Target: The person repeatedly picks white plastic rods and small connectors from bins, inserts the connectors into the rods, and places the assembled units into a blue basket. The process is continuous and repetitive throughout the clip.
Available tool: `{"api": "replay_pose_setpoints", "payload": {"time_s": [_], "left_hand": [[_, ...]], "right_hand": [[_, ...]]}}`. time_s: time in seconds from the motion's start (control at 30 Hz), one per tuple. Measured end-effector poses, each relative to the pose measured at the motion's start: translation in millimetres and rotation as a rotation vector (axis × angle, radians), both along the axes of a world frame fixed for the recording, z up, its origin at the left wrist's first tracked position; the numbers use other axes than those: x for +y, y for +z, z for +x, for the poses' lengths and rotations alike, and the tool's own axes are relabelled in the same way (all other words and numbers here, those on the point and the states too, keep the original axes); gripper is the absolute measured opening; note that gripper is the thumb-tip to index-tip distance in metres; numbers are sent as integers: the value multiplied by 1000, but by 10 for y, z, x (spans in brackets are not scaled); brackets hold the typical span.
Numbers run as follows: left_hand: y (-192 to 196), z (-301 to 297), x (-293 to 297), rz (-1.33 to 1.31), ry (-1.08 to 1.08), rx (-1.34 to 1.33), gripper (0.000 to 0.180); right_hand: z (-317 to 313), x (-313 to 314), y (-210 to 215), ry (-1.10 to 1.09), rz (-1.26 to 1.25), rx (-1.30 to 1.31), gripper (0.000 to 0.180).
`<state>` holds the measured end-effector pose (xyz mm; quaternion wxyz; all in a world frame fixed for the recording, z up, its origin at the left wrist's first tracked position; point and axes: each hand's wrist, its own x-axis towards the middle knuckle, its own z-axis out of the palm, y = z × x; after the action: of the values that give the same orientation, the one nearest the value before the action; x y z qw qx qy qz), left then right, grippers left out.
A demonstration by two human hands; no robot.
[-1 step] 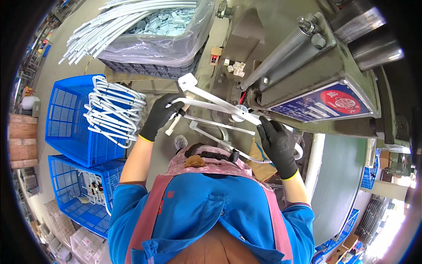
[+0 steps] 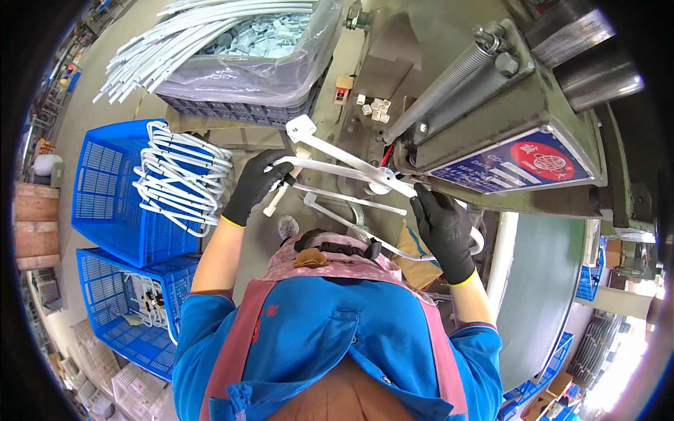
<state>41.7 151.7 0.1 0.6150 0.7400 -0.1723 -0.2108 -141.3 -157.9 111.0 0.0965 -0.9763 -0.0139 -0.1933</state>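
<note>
My left hand (image 2: pixel 261 184), in a black glove, is closed round the left part of a bent white metal tube (image 2: pixel 330 167). The black-gloved right hand (image 2: pixel 446 233) grips the same tubing further right, where it curves back toward my body. A white bar with a square end piece (image 2: pixel 302 128) slants behind the tube, over a round fitting of the machine (image 2: pixel 382 180). Below, a thinner white rod (image 2: pixel 354 198) and another bent white tube (image 2: pixel 344 217) lie between my hands and my apron. How these tubes join is partly hidden by my fingers.
At left, a blue crate (image 2: pixel 105 189) holds a stack of bent white tubes (image 2: pixel 184 179); another blue crate (image 2: pixel 133 337) stands nearer. Long white tubes (image 2: pixel 151 56) lie across a plastic-lined bin (image 2: pixel 239 77). The heavy press (image 2: pixel 484 133) overhangs at right. Small white caps (image 2: pixel 378 109) sit beside it.
</note>
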Motion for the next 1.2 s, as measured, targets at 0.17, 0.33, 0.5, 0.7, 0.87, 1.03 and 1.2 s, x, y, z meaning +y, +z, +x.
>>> {"api": "replay_pose_setpoints", "payload": {"time_s": [0.17,0.33,0.5,0.7,0.87,1.03,1.2], "left_hand": [[52,-39,-11,-6,10,-27,32],[71,-58,-6,-31,10,11,30],[62,-55,-6,3,13,-81,29],[50,-70,-5,-15,19,-97,29],[19,-65,6,-40,17,-94,30],[-38,-28,21,-12,10,-55,31],[-69,9,24,-30,-2,-113,30]], "right_hand": [[58,-18,-29,-3,-47,-1,24],[67,-22,-15,29,-105,-55,23],[63,18,18,-11,-96,-39,22],[66,82,22,-35,-29,8,21],[89,33,8,-21,-97,-56,19],[87,24,18,-24,-126,-31,19],[42,80,35,-107,-137,47,21]]}}
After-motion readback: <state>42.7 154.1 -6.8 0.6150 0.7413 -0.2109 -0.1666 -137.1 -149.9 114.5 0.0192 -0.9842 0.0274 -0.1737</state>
